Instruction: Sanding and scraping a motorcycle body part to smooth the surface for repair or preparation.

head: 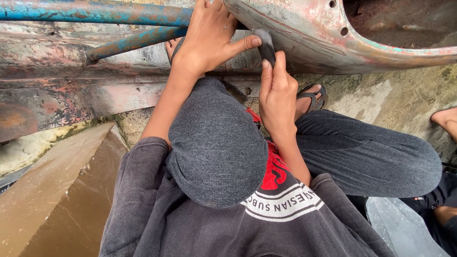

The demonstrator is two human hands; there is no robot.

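My left hand (209, 40) lies against the edge of a rusty, paint-worn metal panel (304, 33) at the top of the view. Its thumb sticks out to the right and touches a small dark grey pad (265, 44). My right hand (276, 97) reaches up from below and pinches that pad against the panel's lower edge. The fingertips of my left hand run past the top of the view. My knees in dark grey trousers (366, 152) are bent under both arms.
Two blue, rusted pipes (95, 12) run left of the panel over a weathered metal beam (71, 95). My sandalled foot (312, 97) stands on rough concrete (395, 95). A brown board (62, 190) slopes at lower left. Another person's foot (447, 121) shows at the right edge.
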